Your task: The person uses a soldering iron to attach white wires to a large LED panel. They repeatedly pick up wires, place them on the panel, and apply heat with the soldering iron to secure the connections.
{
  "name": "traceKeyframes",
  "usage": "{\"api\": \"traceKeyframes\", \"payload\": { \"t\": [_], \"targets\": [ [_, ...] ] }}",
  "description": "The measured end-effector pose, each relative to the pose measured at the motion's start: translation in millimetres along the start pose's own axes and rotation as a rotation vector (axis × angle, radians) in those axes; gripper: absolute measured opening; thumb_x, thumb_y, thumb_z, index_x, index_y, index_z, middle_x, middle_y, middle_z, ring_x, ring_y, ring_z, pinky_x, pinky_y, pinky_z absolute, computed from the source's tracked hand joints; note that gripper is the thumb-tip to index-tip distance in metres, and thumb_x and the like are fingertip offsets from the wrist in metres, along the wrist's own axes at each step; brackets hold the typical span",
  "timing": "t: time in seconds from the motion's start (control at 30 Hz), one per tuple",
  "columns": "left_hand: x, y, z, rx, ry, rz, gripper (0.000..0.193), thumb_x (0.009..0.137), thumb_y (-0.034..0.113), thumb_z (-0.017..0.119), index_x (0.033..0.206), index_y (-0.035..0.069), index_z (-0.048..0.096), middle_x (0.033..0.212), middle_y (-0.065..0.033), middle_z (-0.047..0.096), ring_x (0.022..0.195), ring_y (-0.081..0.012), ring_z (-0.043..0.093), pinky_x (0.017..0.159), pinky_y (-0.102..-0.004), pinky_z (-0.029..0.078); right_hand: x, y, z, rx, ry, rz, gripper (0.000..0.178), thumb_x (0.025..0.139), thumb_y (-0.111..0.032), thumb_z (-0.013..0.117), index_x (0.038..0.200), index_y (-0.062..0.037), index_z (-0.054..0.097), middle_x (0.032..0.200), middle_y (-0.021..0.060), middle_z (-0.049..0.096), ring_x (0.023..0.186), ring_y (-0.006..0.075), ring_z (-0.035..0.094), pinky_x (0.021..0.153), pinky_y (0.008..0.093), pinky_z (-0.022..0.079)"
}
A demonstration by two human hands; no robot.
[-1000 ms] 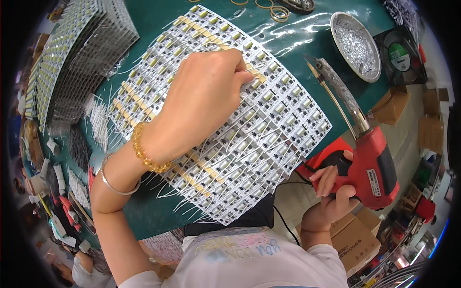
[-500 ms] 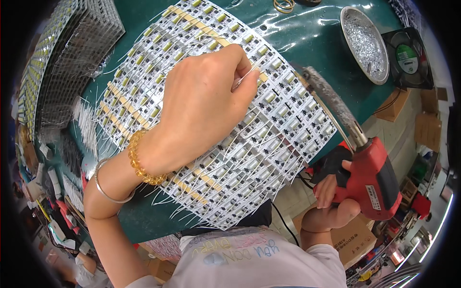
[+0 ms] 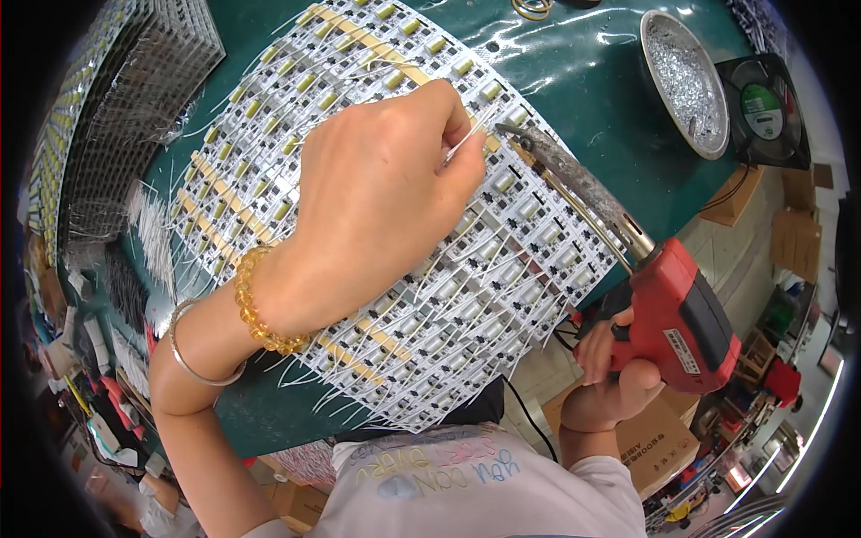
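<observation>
The head view shows a metal bowl beyond and to the right of the left hand's fingertips, holding loose shiny silver bits. Nearer the right hand's fingers, on the floor behind them, sits a cardboard box; its contents cannot be seen.

The left hand pinches a thin white wire between thumb and forefinger; the other fingers are tucked beneath, mostly hidden. The wire's end juts out just past those fingertips, above a circuit-board panel that spreads under and around the hand, set with rows of small components and many more white wires. The right hand has its fingers wrapped around the grip of a red and black soldering gun. Its dark tip points in just right of the left fingertips; whether it touches the panel cannot be told.

Above the right fingers, the gun's body bears a white label with small print. A black reel, right of the bowl, carries a green and white label. Dark characters mark the box, and coloured lettering runs across the shirt left of the right fingers.
</observation>
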State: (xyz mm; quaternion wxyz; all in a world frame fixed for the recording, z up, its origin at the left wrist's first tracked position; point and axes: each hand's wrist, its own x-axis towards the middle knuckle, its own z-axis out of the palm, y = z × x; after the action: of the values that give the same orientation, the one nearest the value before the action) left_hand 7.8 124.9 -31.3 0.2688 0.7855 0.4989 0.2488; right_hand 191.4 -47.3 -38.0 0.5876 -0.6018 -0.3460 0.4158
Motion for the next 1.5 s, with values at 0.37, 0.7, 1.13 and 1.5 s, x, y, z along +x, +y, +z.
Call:
{"api": "traceKeyframes", "payload": {
  "t": [0.37,0.7,1.13,1.5],
  "targets": [
    [-0.3,0.2,0.6,0.029,0.009,0.018,0.017,0.079,0.013,0.067,0.072,0.000,0.058,0.056,-0.0033,0.055,0.048,-0.0083,0.048,0.045,-0.0227,0.038,-1.8,4.8,-0.7,-0.016,-0.003,-0.024,0.066,0.077,-0.055,0.062,0.101,0.0048,0.045,0.048,0.0015,0.043,0.037,0.0114,0.042,0.038,0.0245,0.035],
    [0.7,-0.1,0.1,0.034,-0.007,0.010,0.017,0.079,0.013,0.066,0.072,0.000,0.058,0.056,-0.0035,0.056,0.048,-0.0084,0.049,0.046,-0.0228,0.039,-2.1,3.9,-3.7,-0.028,-0.041,-0.059,0.077,0.079,-0.055,0.059,0.114,0.0106,0.039,0.046,0.0019,0.044,0.036,0.0111,0.041,0.038,0.0239,0.035],
    [0.0,4.2,-16.4,-0.093,0.093,0.028,0.016,0.082,0.012,0.066,0.076,-0.001,0.058,0.056,-0.0001,0.053,0.051,-0.0029,0.044,0.045,-0.0201,0.034,-4.7,9.4,-12.4,-0.055,0.078,-0.156,0.079,0.081,-0.056,0.057,0.115,0.0122,0.039,0.046,-0.0009,0.042,0.035,0.0088,0.039,0.037,0.0217,0.034],
    [-4.6,8.9,2.7,0.037,-0.021,0.062,0.019,0.082,0.011,0.064,0.070,0.000,0.055,0.051,-0.0048,0.054,0.041,-0.0100,0.049,0.041,-0.0248,0.035,0.1,4.1,-5.5,-0.016,-0.001,-0.113,0.078,0.079,-0.058,0.057,0.113,0.0108,0.041,0.046,-0.0009,0.042,0.036,0.0083,0.038,0.037,0.0212,0.032]
  ]
}}
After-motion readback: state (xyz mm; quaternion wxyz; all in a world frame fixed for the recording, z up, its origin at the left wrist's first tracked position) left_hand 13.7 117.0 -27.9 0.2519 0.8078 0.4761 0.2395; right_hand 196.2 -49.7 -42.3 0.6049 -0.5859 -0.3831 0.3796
